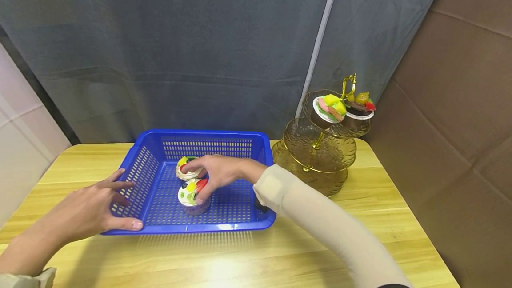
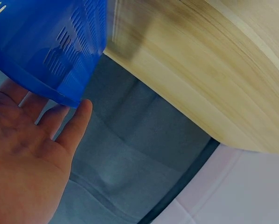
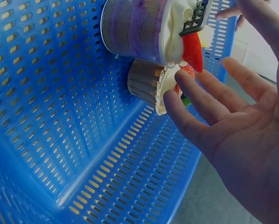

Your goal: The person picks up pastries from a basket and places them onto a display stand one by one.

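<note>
My left hand [image 1: 90,208] rests on the left end of the blue plastic basket [image 1: 224,226], thumb along the front corner and fingers reaching over the rim. Inside the basket, my right hand [image 1: 218,172] hovers with spread, loosely bent fingers above two cupcakes. The nearer is a clear cup cake [image 3: 135,30] with purple layers, white cream and fruit. Behind it sits a cupcake [image 3: 146,84] in a pleated brown wrapper, with cream and fruit on top. In the right wrist view, the fingertips are right at this rear cupcake's top. The right hand partly covers both cakes in the head view.
Right of the basket stands a three-tier amber stand [image 1: 320,154] with a gold handle. Its top tier bears two dark-cupped cupcakes, one with yellow and pink toppings [image 1: 329,109], one chocolate-topped [image 1: 358,112]. Grey curtain [image 1: 180,48] hangs behind the wooden table [image 1: 384,234].
</note>
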Motion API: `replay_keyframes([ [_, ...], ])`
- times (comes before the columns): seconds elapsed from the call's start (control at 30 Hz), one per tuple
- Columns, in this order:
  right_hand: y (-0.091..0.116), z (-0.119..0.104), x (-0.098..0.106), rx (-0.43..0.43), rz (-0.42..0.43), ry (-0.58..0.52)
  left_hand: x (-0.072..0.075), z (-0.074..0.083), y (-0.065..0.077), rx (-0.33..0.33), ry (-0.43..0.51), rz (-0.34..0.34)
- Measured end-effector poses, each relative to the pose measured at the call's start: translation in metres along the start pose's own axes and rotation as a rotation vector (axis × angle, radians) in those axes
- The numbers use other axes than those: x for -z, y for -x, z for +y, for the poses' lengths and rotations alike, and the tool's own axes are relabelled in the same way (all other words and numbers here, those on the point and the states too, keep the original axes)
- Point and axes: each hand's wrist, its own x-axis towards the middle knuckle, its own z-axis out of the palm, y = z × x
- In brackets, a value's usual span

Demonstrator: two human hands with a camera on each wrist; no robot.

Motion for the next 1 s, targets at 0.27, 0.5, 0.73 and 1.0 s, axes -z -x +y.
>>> replay_keyframes([
  [0.27, -0.007, 0.004, -0.007, -0.015, -0.005, 0.055, -0.001, 0.001, 0.000, 0.005, 0.006, -0.006],
  [0.5, -0.011, 0.008, -0.011, -0.009, 0.006, 0.092, 0.000, 0.001, 0.000, 0.011, 0.015, -0.018],
  [0.73, -0.013, 0.013, -0.013, 0.008, 0.009, 0.054, 0.001, 0.001, 0.000, 0.015, 0.016, -0.024],
  [1.0, -0.017, 0.016, -0.021, -0.040, -0.018, 0.213, 0.001, 0.001, 0.000, 0.019, 0.016, -0.033],
])
